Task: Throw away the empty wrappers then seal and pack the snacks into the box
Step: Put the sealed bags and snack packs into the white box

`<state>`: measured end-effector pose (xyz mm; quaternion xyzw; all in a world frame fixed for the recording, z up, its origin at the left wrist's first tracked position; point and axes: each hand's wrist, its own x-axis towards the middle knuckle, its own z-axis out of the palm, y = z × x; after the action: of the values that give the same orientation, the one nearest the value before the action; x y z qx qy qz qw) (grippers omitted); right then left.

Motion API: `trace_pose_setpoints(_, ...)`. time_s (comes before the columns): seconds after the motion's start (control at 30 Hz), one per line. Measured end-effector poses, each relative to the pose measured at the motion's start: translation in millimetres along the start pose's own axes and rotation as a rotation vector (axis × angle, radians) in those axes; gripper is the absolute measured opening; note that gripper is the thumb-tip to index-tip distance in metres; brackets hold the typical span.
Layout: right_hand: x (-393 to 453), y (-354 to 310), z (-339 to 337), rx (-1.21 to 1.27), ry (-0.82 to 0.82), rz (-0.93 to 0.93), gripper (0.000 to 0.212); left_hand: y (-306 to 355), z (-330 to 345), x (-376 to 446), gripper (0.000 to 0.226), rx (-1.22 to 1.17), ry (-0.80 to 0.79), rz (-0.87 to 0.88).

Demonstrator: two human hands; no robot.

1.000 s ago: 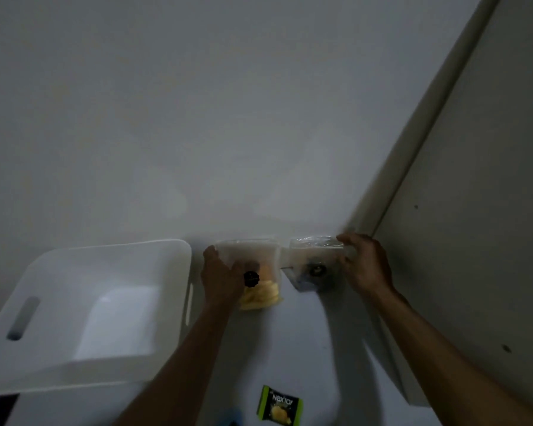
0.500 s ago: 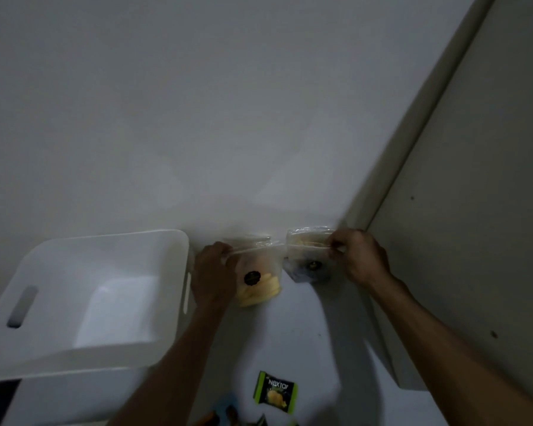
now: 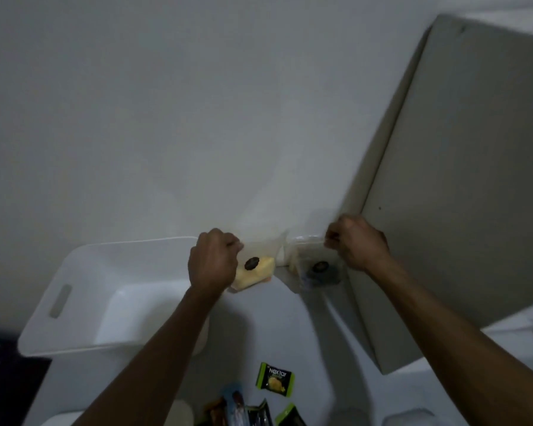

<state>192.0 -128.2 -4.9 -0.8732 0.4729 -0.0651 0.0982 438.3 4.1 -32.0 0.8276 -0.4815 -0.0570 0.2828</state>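
Two clear zip bags stand against the wall at the back of the white table. My left hand pinches the top of the bag of yellow chips, which has a dark round sticker. My right hand pinches the top of the bag of dark snacks. The white plastic box with a slot handle sits empty to the left, touching my left forearm's side. A green Nextar packet lies on the table near me.
Several more wrappers lie at the bottom edge, partly cut off. A beige panel leans along the right side, close to my right hand. A dark area lies beyond the table's left edge.
The view has tilted down, so both hands and bags sit lower and more wrappers show. Both hands have closed into fists on the bag tops.
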Motion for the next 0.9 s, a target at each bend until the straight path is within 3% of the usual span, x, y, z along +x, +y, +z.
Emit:
trace_pose_setpoints(0.2, -9.1, -50.2, -91.7, -0.060, 0.050, -0.085, 0.015, 9.3, -98.3, 11.9, 0.014, -0.158, 0.129, 0.049)
trace_pose_setpoints(0.3, -18.7, -94.3, -130.9, -0.036, 0.097, -0.163, 0.003, -3.7, -147.4, 20.4, 0.011, -0.221, 0.153, 0.029)
trace_pose_setpoints(0.43, -26.7, -163.4, -153.8, 0.071, 0.140, -0.233, 0.009, -36.9, -199.5, 25.6, 0.011, -0.237, 0.170, 0.029)
trace_pose_setpoints(0.73, -16.8, -302.3, -82.1, 0.234, 0.158, -0.234, 0.011, -135.8, -229.3, 37.4, 0.014, -0.193, 0.102, -0.027)
trace_pose_setpoints(0.9, -10.8, -333.6, -5.4, 0.093, 0.166, -0.177, 0.009, -166.0, -204.4, 38.9, 0.015, -0.182, 0.020, -0.099)
